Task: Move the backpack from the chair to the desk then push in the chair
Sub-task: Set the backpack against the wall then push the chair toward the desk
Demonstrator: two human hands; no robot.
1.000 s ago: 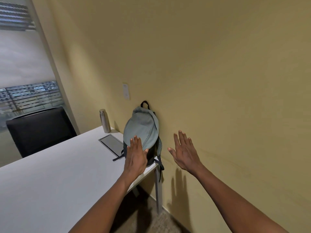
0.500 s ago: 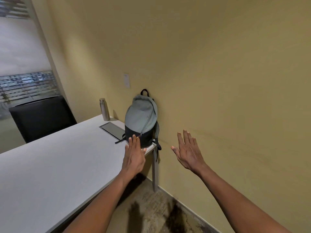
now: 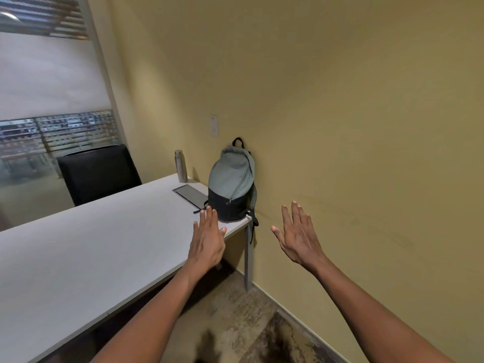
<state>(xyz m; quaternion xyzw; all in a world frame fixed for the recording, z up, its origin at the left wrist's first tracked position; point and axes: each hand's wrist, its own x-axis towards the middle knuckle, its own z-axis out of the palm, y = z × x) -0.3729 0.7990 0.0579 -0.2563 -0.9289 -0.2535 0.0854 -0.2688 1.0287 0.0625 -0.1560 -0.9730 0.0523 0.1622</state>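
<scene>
A grey-green backpack with a black base (image 3: 231, 183) stands upright on the far right corner of the white desk (image 3: 91, 252), leaning against the yellow wall. My left hand (image 3: 208, 241) hovers over the desk edge just in front of the backpack, fingers spread, holding nothing. My right hand (image 3: 297, 235) is raised to the right of the desk corner, open and apart from the backpack. A black chair (image 3: 98, 172) stands behind the desk's far side; only its backrest shows.
A metal bottle (image 3: 180, 166) stands at the desk's far corner by the wall. A grey flat panel (image 3: 191, 193) lies in the desktop beside the backpack. The desk leg (image 3: 248, 258) meets patterned carpet (image 3: 243, 318). A frosted glass partition (image 3: 52, 100) is at left.
Both hands have drawn back from the backpack, which stays upright on the desk corner. The view has pulled back and the left hand no longer overlaps the bag.
</scene>
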